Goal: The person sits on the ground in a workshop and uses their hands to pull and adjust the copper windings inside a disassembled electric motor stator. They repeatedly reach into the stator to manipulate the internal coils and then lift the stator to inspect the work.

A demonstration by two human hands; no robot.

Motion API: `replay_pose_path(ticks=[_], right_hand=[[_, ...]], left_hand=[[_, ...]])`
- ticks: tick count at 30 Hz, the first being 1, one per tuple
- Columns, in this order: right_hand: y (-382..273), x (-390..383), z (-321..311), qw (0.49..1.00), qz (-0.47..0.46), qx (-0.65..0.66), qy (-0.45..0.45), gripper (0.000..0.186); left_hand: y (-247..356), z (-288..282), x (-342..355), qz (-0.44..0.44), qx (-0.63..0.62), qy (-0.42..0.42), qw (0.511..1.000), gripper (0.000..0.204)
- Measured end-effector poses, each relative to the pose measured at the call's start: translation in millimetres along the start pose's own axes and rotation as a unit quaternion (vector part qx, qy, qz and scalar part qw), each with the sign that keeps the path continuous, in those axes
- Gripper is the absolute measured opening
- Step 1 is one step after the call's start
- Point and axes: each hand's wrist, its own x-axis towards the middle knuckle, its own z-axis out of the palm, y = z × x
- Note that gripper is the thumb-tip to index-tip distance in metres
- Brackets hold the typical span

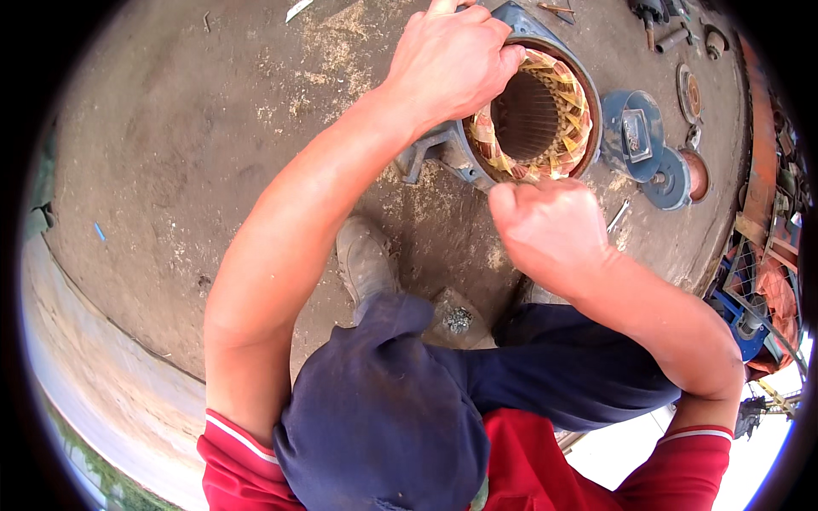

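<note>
An electric motor stator in a blue-grey housing [590,78] lies on the ground, its open end facing me. A ring of coil windings [569,128], bound with yellow and reddish insulation, surrounds the dark slotted bore. My left hand [452,64] grips the housing's upper left side, thumb at the rim and most fingers hidden beyond it. At the lower edge of the windings, my right hand [554,226] is closed in a fist; whatever it holds is hidden. A metal foot [415,162] of the housing sticks out to the left.
Right of the motor sits a blue round cover [612,111] holding a small rectangular metal piece [636,134]. Beside it lies a blue flanged part [669,180]. A wrench [619,215] lies nearby. Between my feet is a clear bag of small metal pieces [457,319]. Clutter lines the right.
</note>
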Motion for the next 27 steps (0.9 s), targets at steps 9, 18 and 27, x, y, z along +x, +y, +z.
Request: replay_pose_path(ticks=[9, 18, 27], right_hand=[[6.7, 10.8, -1.1, 0.998, -0.009, 0.002, 0.061, 0.012], [66.7, -57.6, -17.5, 0.998, -0.040, -0.035, -0.036, 0.016], [89.8, -78.3, 7.1, 0.999, -0.035, -0.004, 0.035, 0.015]], left_hand=[[6.8, -2.8, 6.1, -0.003, -0.004, -0.013, 1.000, 0.031], [5.8, -8.2, 3.9, -0.019, 0.027, -0.049, 0.998, 0.028], [8.2, 0.6, 6.9, -0.006, 0.102, -0.104, 0.989, 0.042]])
